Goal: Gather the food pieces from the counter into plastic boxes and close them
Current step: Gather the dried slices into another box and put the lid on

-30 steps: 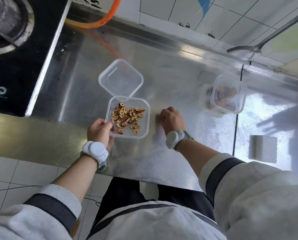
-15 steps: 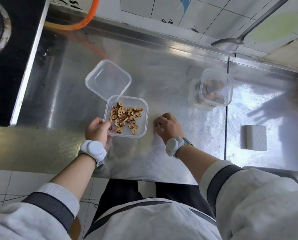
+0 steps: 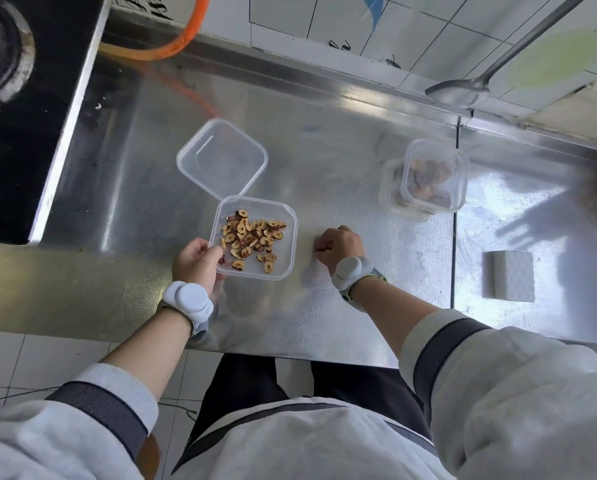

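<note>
An open clear plastic box point(image 3: 283, 216) holds several dried red date slices point(image 3: 252, 237) at the middle of the steel counter. Its loose lid point(image 3: 220, 157) lies just behind it, to the left. My left hand point(image 3: 196, 261) grips the box's near left corner. My right hand point(image 3: 340, 247) rests on the counter right of the box, fingers curled shut on a few reddish food pieces that barely show at the fingertips. A second clear box point(image 3: 433, 174) with brownish food inside stands at the far right with its lid on.
A black stove top point(image 3: 30, 116) fills the left side. An orange hose point(image 3: 182, 43) runs along the back wall. A metal ladle point(image 3: 463, 90) hangs at the back right. A white sponge block point(image 3: 510, 280) lies on the right counter section, past a seam.
My right hand has drawn slightly back toward me on the counter, still curled. My left hand keeps its hold on the box. The view has shifted a little.
</note>
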A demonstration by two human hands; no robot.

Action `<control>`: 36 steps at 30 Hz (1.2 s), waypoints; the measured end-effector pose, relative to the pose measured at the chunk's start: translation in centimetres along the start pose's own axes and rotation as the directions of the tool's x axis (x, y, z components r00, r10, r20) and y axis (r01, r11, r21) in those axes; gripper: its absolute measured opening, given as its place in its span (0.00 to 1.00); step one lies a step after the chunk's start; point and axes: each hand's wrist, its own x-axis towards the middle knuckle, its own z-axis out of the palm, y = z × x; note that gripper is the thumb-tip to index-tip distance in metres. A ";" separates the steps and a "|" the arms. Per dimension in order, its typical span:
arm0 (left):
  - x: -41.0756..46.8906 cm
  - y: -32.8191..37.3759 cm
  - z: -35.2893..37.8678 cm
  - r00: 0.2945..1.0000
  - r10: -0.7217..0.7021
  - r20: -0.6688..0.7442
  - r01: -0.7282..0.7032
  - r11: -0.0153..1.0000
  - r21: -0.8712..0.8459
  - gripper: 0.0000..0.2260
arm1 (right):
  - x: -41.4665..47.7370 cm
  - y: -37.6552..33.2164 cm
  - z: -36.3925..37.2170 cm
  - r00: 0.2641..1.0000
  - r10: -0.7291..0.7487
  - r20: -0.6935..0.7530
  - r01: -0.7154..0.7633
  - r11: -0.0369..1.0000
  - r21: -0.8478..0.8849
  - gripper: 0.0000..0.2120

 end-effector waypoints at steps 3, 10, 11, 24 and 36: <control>0.1 -0.3 -0.2 1.000 0.000 -0.004 0.000 1.000 0.019 0.11 | -0.4 0.2 0.0 1.000 0.000 -0.011 0.000 1.000 0.016 0.05; -0.3 -0.5 -0.1 0.998 0.056 -0.012 -0.055 0.997 0.063 0.09 | -1.0 0.3 -0.1 1.000 -0.006 -0.012 0.006 1.000 0.008 0.05; -0.3 -0.5 -0.2 0.998 0.054 -0.010 -0.054 0.997 0.059 0.09 | -1.0 0.3 -0.1 1.000 -0.023 -0.011 0.023 1.000 0.002 0.05; -0.9 -0.8 0.2 1.000 0.006 0.021 -0.007 1.000 0.026 0.11 | -1.4 1.3 -0.9 0.993 -0.097 -0.062 0.094 0.994 -0.053 0.04; -0.5 1.7 0.7 0.997 -0.029 0.074 0.029 1.000 0.006 0.08 | -2.1 -9.1 -2.7 0.909 -0.383 -0.165 0.396 0.917 0.050 0.07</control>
